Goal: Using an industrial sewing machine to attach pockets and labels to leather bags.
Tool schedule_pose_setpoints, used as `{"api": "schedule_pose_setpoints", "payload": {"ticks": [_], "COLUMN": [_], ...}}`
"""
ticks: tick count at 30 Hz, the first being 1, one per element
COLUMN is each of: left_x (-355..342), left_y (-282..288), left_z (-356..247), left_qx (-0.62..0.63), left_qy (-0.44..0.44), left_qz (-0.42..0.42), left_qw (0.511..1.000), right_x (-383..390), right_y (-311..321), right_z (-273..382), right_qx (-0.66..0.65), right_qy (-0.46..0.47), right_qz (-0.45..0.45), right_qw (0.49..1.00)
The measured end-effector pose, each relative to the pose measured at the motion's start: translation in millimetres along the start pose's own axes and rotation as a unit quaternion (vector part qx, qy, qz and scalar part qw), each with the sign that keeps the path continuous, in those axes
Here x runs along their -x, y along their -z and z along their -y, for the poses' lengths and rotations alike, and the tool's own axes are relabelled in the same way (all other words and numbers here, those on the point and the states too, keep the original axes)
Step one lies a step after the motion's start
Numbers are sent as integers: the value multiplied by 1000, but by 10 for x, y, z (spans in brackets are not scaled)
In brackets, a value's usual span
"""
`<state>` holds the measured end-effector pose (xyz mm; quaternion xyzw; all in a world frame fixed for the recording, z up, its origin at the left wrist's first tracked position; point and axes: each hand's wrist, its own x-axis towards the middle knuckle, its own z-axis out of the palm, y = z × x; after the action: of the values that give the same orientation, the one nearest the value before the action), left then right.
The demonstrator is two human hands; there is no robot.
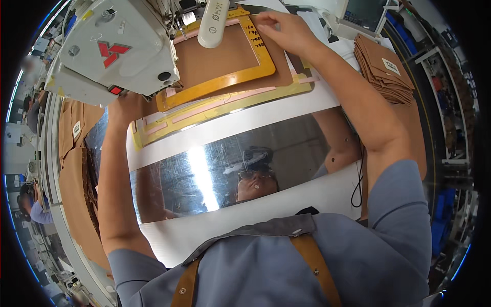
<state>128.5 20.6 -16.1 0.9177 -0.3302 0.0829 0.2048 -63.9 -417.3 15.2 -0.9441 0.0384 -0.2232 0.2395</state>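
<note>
Framing a brown panel on all the sides that show, the orange-yellow frame lies flat beside the sewing machine head, at the upper middle of the view. The frame has a smooth, slightly glossy face, rounded corners, pale pinkish strips along its inner edge and dark handwritten marks down its right side. The panel looks plain, matte and flat, and some of it shows beyond the frame's right side. Under the frame's near edge, a base carries pale yellow tape and pink strips along its border. The right hand is at the frame's far right corner, its fingers loosely bent and pointing left; whether the tips pinch or touch anything, I cannot tell. The left hand is near the frame's left end, partly behind the machine head, so how far its fingers open and what they hold cannot be told. A white round-ended device overhangs the frame's far side. Nearer the body lies a scratched, mirror-like metal plate, and to the right sits a stack of brown pieces with a white label on top
</note>
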Motion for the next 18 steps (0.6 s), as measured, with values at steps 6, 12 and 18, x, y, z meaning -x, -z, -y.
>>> {"api": "schedule_pose_setpoints", "payload": {"ticks": [6,12,18], "left_x": [967,1262,1259], "left_y": [322,309,262], "left_z": [-755,-1006,-1071], "left_qx": [89,-112,-120], "left_qy": [-43,-20,7], "left_qz": [-27,66,11], "left_qw": [995,991,993], "right_x": [933,1056,926], "right_y": [265,286,350], "right_z": [249,27,109], "right_qx": [150,286,219], "right_qy": [71,143,41], "right_qz": [71,70,49], "right_qw": [984,945,974]}}
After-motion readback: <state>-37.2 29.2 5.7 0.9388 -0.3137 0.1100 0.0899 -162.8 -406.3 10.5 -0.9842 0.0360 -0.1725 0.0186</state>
